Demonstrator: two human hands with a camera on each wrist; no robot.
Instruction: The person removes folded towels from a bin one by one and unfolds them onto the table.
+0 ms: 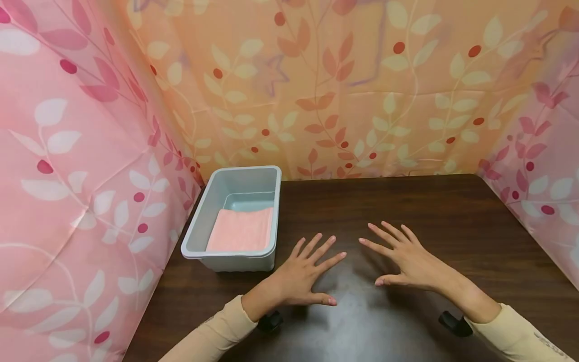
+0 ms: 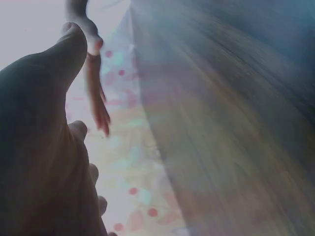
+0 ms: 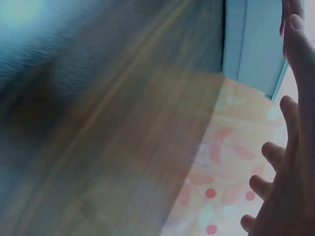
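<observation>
Both hands hover over the dark table with fingers spread, holding nothing. The left hand [image 1: 302, 276] is just right of a grey plastic tub [image 1: 235, 261], its thumb pointing toward the right hand. Inside the tub lies a folded pink cloth [image 1: 242, 230], covering the nearer part of the floor. My right hand [image 1: 409, 264] stands a hand's width or so from the left one, palm side down and inward. In the left wrist view the left hand [image 2: 44, 147] shows its thumb and fingertips extended. The right wrist view shows the right hand [image 3: 290, 167] with its fingers apart.
The dark wood table [image 1: 344, 206] reaches back to an orange leaf-print curtain [image 1: 316, 90]. Pink printed curtains [image 1: 90, 176] close in the left and right sides. The tub sits by the table's left edge. Black wrist mounts [image 1: 454, 323] hang under the wrists.
</observation>
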